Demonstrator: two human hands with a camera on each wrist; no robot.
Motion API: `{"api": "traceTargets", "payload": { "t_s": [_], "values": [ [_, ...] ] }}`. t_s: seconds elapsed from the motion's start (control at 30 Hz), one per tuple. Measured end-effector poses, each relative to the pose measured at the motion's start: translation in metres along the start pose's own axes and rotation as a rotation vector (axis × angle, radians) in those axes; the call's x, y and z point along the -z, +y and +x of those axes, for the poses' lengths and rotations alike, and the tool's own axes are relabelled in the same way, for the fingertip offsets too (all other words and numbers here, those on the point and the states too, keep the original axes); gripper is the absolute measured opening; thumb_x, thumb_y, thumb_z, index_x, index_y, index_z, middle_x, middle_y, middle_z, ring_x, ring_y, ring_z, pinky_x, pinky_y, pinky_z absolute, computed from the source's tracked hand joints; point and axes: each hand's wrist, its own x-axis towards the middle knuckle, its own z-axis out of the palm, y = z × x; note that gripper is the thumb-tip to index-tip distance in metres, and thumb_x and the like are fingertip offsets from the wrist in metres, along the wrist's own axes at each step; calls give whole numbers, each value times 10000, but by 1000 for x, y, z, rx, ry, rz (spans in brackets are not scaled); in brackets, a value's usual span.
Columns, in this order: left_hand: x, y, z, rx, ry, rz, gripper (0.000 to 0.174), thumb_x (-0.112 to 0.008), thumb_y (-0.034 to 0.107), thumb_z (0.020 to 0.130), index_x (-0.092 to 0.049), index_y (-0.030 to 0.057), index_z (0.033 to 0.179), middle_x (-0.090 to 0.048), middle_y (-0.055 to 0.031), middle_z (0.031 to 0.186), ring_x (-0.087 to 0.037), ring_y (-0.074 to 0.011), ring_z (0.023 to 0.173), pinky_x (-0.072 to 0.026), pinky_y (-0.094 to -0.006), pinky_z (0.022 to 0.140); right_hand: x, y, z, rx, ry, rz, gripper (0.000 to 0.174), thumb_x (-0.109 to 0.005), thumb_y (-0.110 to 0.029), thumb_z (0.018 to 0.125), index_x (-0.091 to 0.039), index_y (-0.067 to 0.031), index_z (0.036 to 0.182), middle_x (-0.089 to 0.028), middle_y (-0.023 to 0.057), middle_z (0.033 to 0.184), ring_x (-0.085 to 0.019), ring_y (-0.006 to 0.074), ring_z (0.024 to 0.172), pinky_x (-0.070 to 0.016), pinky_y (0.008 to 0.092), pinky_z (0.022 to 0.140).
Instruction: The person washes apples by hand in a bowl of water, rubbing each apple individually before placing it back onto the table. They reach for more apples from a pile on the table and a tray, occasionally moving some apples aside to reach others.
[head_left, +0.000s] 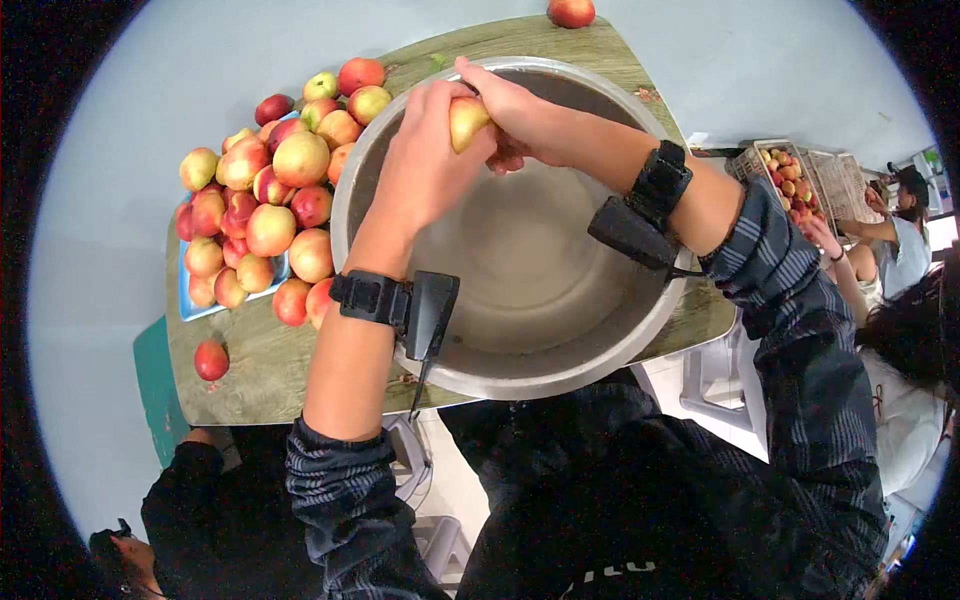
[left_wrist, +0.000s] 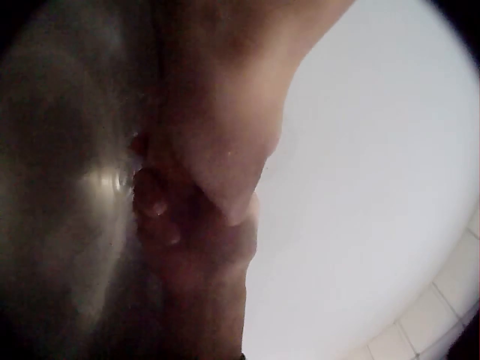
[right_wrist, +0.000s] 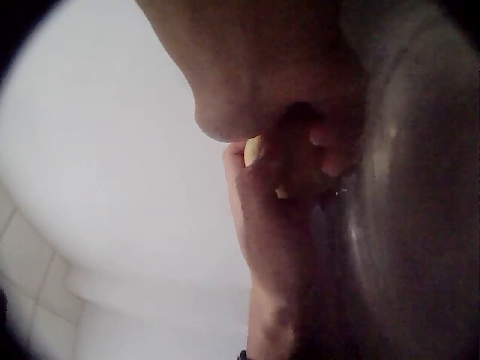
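Both hands are together over the upper part of a large metal basin (head_left: 540, 250). Between them is a yellow fruit (head_left: 468, 122), partly covered by fingers. The left hand (head_left: 428, 150) curls round its left side; the right hand (head_left: 520, 120) grips it from the right, fingers bent underneath. In the left wrist view the left hand (left_wrist: 225, 112) overlaps the other hand and hides the fruit. A sliver of the yellow fruit (right_wrist: 253, 150) shows in the right wrist view, below the right hand (right_wrist: 255, 82).
Red and yellow fruits (head_left: 270, 230) are heaped on a blue tray (head_left: 192, 300) left of the basin. Single fruits lie at the table's lower left (head_left: 211, 360) and top edge (head_left: 571, 12). People sit at lower left and far right, near crates of fruit (head_left: 790, 185).
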Motion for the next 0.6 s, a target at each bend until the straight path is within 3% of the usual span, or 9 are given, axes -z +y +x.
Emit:
{"api": "traceTargets", "payload": {
  "t_s": [0.17, 0.27, 0.37, 0.47, 0.57, 0.6],
  "values": [
    [8, 14, 4, 122, 20, 11, 304, -636, 265, 877, -569, 26, 1054, -605, -181, 992, -614, -342, 933, -486, -417, 851, 3, -7, -6, 60, -92, -55, 545, -276, -526, 972, -591, -95, 865, -556, 61, 635, -545, 186, 474, -370, 285, 405],
    [9, 12, 5, 92, 16, -7, 276, -620, 273, 880, -572, 24, 991, -612, -173, 930, -619, -348, 902, -489, -428, 817, 15, -5, 3, 99, -321, -25, 499, -338, -476, 949, -621, -67, 913, -644, 121, 683, -580, 188, 443, -426, 296, 372],
    [13, 13, 5, 122, -44, 77, 285, -597, 317, 881, -587, 38, 934, -634, -165, 903, -628, -370, 891, -496, -445, 787, 14, -3, -3, 64, -312, -126, 484, -356, -457, 949, -620, -52, 973, -686, 163, 750, -614, 201, 480, -449, 313, 393],
    [20, 21, 5, 241, -30, 300, 332, -591, 389, 863, -611, 61, 909, -668, -168, 912, -638, -393, 892, -506, -474, 770, 6, -5, -6, 94, -120, -291, 457, -375, -402, 957, -611, -26, 1063, -703, 196, 798, -651, 225, 541, -487, 351, 433],
    [26, 27, 6, 351, 12, 423, 364, -585, 415, 842, -629, 58, 896, -690, -169, 939, -659, -390, 874, -508, -488, 746, 20, 14, 17, 140, -96, -374, 396, -432, -321, 948, -634, 7, 1041, -701, 191, 796, -663, 245, 581, -527, 391, 485],
    [28, 28, 7, 383, 24, 440, 371, -582, 415, 836, -633, 52, 891, -695, -169, 950, -668, -385, 865, -507, -489, 736, 20, 24, 26, 174, -254, -604, 370, -447, -295, 933, -642, 13, 994, -698, 183, 804, -669, 245, 603, -535, 383, 521]
  ]
}}
